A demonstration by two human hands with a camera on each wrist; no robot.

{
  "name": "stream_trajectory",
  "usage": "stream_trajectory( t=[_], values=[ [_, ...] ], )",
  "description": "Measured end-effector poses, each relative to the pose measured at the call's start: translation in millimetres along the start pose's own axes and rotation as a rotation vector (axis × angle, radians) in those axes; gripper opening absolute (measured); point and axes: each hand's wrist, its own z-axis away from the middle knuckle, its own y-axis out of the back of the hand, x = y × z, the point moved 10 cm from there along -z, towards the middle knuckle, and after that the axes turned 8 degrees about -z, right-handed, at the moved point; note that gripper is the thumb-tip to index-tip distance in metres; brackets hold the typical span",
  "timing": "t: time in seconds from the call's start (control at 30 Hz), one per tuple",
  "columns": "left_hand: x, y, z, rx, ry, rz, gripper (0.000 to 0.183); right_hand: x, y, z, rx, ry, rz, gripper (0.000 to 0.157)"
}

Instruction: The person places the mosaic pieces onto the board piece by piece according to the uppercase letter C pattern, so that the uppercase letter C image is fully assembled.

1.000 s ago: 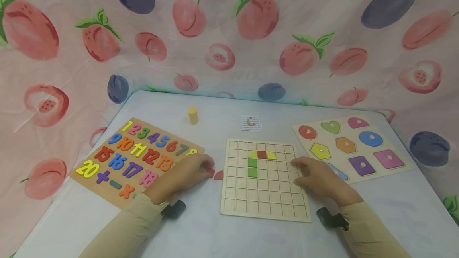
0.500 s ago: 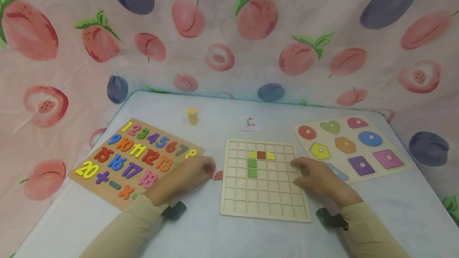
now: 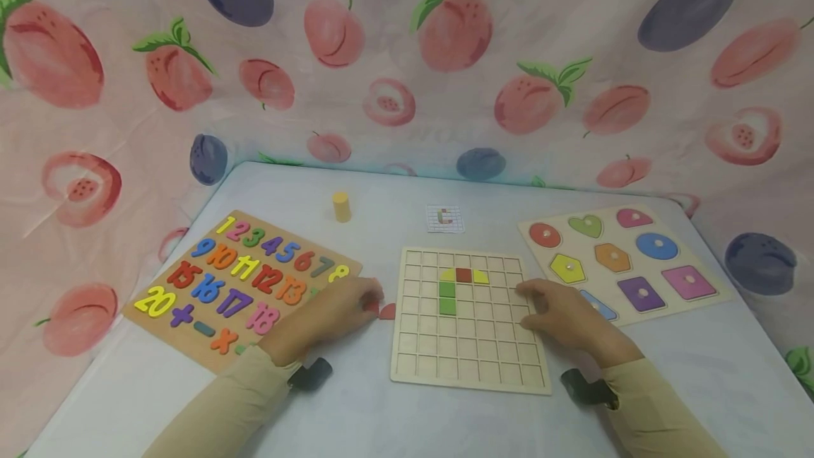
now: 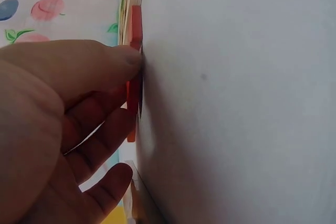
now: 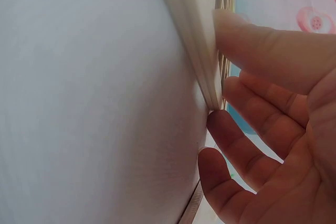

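Note:
Thumb and fingers of my left hand (image 3: 337,309) pinch a flat red tile (image 4: 135,90) at the tabletop, partly hidden by the fingers in the head view. Just right of them lies a rounded red piece (image 3: 387,312), near the left edge of a wooden grid board (image 3: 470,370). Two green tiles (image 3: 448,297), a dark red square (image 3: 464,275) and yellow curved pieces (image 3: 481,276) sit in the board's upper cells. Relaxed fingers of my right hand (image 3: 562,309) touch the board's right edge, the thumb (image 5: 247,40) over its top side.
At left lies a number board (image 3: 191,327), reaching under the left forearm. A shape puzzle (image 3: 687,302) is at right, close beyond the right hand. Behind the grid stand a yellow cylinder (image 3: 341,207) and a small pattern card (image 3: 445,219).
The left fingers have shifted slightly right and closed over the red tile, so less of it shows. My right hand and the board have stayed in place.

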Motion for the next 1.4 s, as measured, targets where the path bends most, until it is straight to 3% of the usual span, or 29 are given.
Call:
stream_trajectory(
  t=[0.33, 0.7, 1.03, 1.4],
  values=[
    [8.7, 8.7, -1.3, 0.034, -0.008, 0.010, 0.022, -0.7, 1.0, 0.0, 0.006, 0.004, -0.003, 0.057],
    [39.0, 6.0, -13.7, 0.033, -0.165, -0.019, 0.022, 0.4, 0.6, -0.5, 0.005, -0.010, 0.007, 0.057],
    [58.3, -12.4, -26.2, -0.061, -0.189, -0.004, 0.020, -0.5, 0.4, -0.3, 0.001, -0.012, -0.014, 0.057],
    [86.3, -22.7, -35.3, -0.056, -0.288, -0.028, 0.021, 0.3, -0.4, -1.1, 0.000, -0.012, -0.008, 0.057]
  ],
)
